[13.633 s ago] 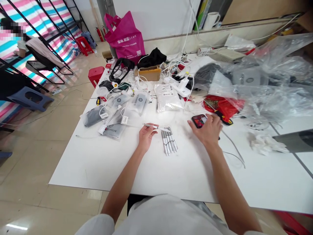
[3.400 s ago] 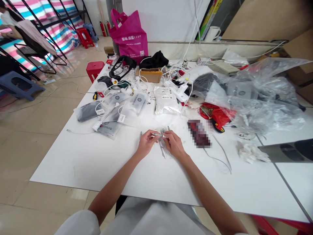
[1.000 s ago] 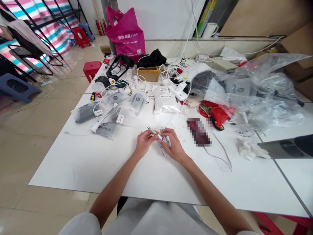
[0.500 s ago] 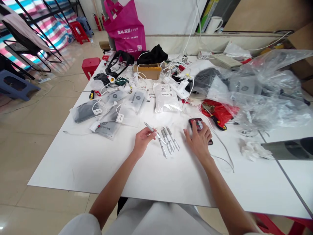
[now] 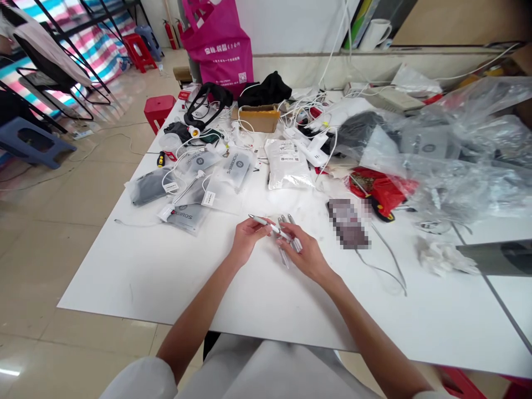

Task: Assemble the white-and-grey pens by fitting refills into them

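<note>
A silver-and-white pen [image 5: 261, 220] is pinched in my left hand [image 5: 246, 238], its silver end pointing left. My right hand [image 5: 305, 252] is at the pen's other end, fingers closed round it above the table. Several similar pens [image 5: 296, 243] lie on the white table [image 5: 266, 310] below, partly hidden by my right hand. To the right of that hand lies a phone [image 5: 348, 223], pixelated in the picture, with a grey cable [image 5: 380, 267] by it.
Plastic-wrapped packets [image 5: 187, 217] lie at the left. A white parcel [image 5: 287, 164], a cardboard box [image 5: 260, 119] and tangled cables are behind. A red bag [image 5: 388, 194], a screwdriver [image 5: 381, 209] and clear plastic bags [image 5: 465, 188] sit at the right.
My right hand has left the phone and moved left to the pen. My left hand still holds the pen. The view has shifted slightly, and the phone now appears pixelated.
</note>
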A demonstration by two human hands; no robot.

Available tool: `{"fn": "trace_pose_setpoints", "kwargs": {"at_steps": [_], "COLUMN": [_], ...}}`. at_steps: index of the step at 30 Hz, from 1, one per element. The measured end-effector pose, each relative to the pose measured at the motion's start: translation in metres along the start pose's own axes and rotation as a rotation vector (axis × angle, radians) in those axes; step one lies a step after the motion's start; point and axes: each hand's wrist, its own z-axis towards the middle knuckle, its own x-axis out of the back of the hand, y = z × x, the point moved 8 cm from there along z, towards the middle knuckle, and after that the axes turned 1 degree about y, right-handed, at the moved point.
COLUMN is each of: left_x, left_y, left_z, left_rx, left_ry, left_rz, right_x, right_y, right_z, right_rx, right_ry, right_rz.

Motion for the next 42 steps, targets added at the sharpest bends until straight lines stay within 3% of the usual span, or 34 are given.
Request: {"fn": "trace_pose_setpoints", "kwargs": {"at_steps": [6, 13, 30, 38, 42], "left_x": [0.003, 0.01, -0.004, 0.003, 0.002], "left_y": [0.004, 0.008, 0.008, 0.011, 0.01], "left_z": [0.001, 0.005, -0.003, -0.002, -0.002], "left_rx": [0.034, 0.057, 0.117, 0.128, 0.13], "left_ry": [0.032, 0.034, -0.144, -0.074, -0.075], "left_rz": [-0.104, -0.162, -0.139, -0.182, -0.179], "right_x": [-0.007, 0.0, -0.004, 0.0, -0.006], "right_y": [-0.015, -0.001, -0.012, -0.013, -0.007], "right_z": [-0.001, -0.005, -0.006, -0.007, -0.01], "right_rx": [0.096, -0.095, -0.115, -0.143, -0.206], "right_ry": [-0.041, 0.051, 0.044, 0.087, 0.078], "right_rz": [-0.007, 0.053, 0.11, 0.19, 0.38]}}
